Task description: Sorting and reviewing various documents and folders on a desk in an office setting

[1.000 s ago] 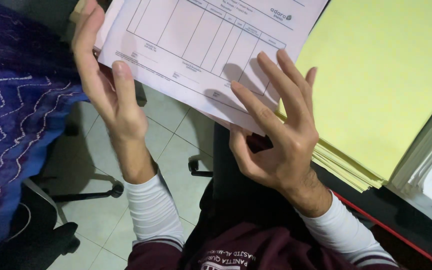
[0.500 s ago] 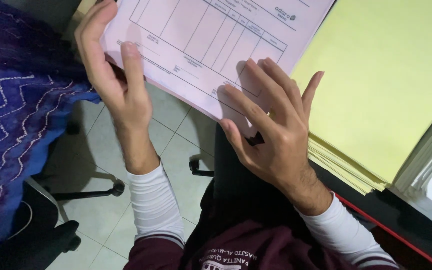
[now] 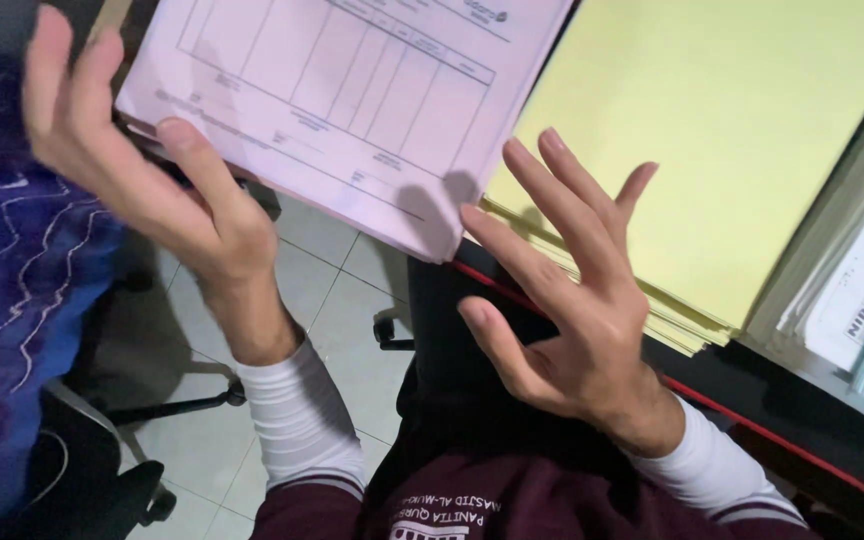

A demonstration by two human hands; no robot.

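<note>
Pink form sheets [image 3: 342, 110] pinched in left hand [image 3: 152, 190] grip – right hand [image 3: 562, 310] splayed apart, beside yellow paper stack [image 3: 712, 150]

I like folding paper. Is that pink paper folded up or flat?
Flat. The pink paper lies spread out, its whole printed table showing, with the left hand at its edge.

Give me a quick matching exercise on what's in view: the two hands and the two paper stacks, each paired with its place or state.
Things:
1. left hand
2. right hand
3. pink forms
4. yellow sheets

Places or states:
A. stacked on the dark desk at the right
B. open, fingers spread, off the paper
C. thumb on top, gripping the stack's lower left edge
D. printed with a ruled table, held over the tiled floor

Pairs: 1-C, 2-B, 3-D, 4-A
</note>
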